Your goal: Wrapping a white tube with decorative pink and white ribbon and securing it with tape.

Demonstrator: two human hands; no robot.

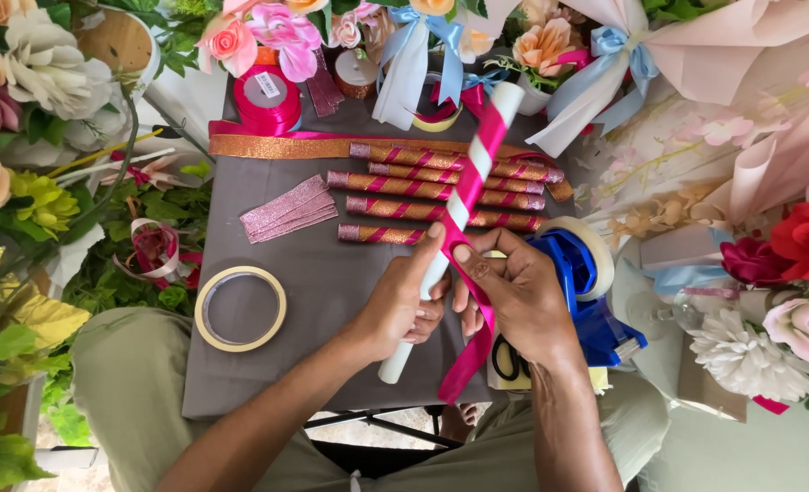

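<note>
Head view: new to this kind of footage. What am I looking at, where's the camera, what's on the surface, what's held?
There is no machine here: one camera worn on a person's head looks down at their two bare hands. The left hand grips a white paper tube; the right hand presses a pink ribbon onto it, wound in a spiral. On the grey cloth lie finished gold-and-pink wrapped tubes, glittery pink strips, a tape ring and a blue tape dispenser. Artificial flowers surround it.
</note>
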